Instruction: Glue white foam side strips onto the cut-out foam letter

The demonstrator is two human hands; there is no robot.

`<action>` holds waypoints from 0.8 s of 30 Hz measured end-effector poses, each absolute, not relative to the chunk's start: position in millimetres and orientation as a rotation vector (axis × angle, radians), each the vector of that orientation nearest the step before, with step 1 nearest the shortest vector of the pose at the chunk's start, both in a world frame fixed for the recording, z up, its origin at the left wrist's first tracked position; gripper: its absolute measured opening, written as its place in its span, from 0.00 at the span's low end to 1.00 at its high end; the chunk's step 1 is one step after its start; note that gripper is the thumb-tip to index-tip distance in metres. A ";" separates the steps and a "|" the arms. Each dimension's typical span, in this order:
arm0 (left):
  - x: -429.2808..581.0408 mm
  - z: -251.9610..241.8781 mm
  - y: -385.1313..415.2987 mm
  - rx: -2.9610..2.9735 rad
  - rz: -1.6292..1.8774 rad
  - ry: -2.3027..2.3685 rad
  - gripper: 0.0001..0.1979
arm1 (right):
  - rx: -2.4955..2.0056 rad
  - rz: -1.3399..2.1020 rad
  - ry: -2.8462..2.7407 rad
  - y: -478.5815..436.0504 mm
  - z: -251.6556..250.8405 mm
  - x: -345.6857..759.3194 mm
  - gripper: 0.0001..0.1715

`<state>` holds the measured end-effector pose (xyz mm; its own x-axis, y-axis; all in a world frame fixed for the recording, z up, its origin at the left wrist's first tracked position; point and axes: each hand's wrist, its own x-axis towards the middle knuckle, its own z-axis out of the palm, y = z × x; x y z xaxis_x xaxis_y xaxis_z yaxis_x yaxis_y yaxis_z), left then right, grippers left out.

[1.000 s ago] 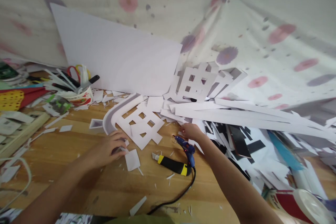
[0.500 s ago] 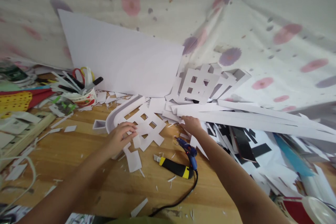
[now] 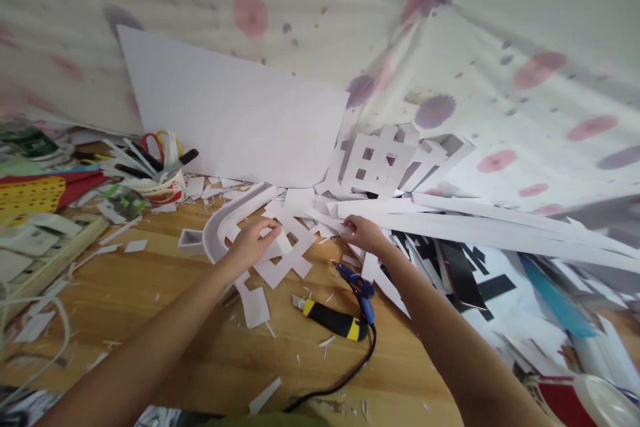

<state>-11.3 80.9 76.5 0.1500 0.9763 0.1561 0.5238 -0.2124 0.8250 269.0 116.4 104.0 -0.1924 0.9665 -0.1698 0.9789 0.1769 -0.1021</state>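
Note:
My left hand (image 3: 253,245) rests on a white cut-out lattice shape (image 3: 287,260) lying on the wooden floor, its fingers curled and pinching the shape's upper part. My right hand (image 3: 361,233) is closed on the end of a long white paper strip (image 3: 450,227) at the edge of a pile of strips. A curved white foam piece (image 3: 225,223) lies just left of the left hand. A blue glue gun (image 3: 357,283) and a yellow-and-black utility knife (image 3: 333,319) lie on the floor below the right hand.
A large white sheet (image 3: 230,113) leans against a flowered cloth. A second lattice cut-out (image 3: 387,163) stands behind the strips. A cup of scissors and tools (image 3: 155,177) sits at left. Scraps, black offcuts and a red-white tub (image 3: 575,400) lie around.
My left hand moved up and right from the floor scraps onto the lattice cut-out. My right hand shifted slightly up onto the strip's end.

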 end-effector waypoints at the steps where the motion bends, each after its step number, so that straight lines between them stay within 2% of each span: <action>1: -10.8 74.8 82.2 1.813 0.970 1.457 0.13 | 1.983 -0.348 2.393 114.7 110.0 266.8 0.16; 4: -10.9 73.9 81.1 1.830 1.063 1.536 0.21 | 2.138 -0.695 2.541 106.7 127.2 256.3 0.11; 8: -11.2 91.0 69.6 2.075 1.146 1.433 0.31 | 2.120 -1.504 2.340 89.6 141.0 233.7 0.10; 11: -10.0 106.5 62.3 2.321 0.958 1.331 0.33 | 1.887 -2.092 2.034 77.5 142.5 213.3 0.11; 13: -9.2 110.9 60.3 2.384 0.830 1.271 0.32 | 1.723 -2.336 1.853 72.6 140.3 201.6 0.13; 16: -9.9 108.6 58.8 2.296 0.643 1.308 0.24 | 1.651 -2.464 1.744 70.5 134.6 192.2 0.15; 19: -11.0 102.6 55.2 2.048 0.475 1.400 0.14 | 1.677 -2.514 1.815 70.4 129.2 193.4 0.24; 22: -8.8 97.8 50.0 1.713 0.468 1.334 0.14 | 1.692 -2.514 2.036 67.8 127.3 198.7 0.31; 24: -5.5 96.1 47.2 1.533 0.489 1.229 0.15 | 1.730 -2.423 2.217 64.9 127.7 200.3 0.28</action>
<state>-5.5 47.2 96.1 0.3862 0.8780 -0.2827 0.4441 0.0917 0.8913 200.3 64.9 127.7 -0.4417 0.8651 -0.2377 0.1599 -0.1848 -0.9697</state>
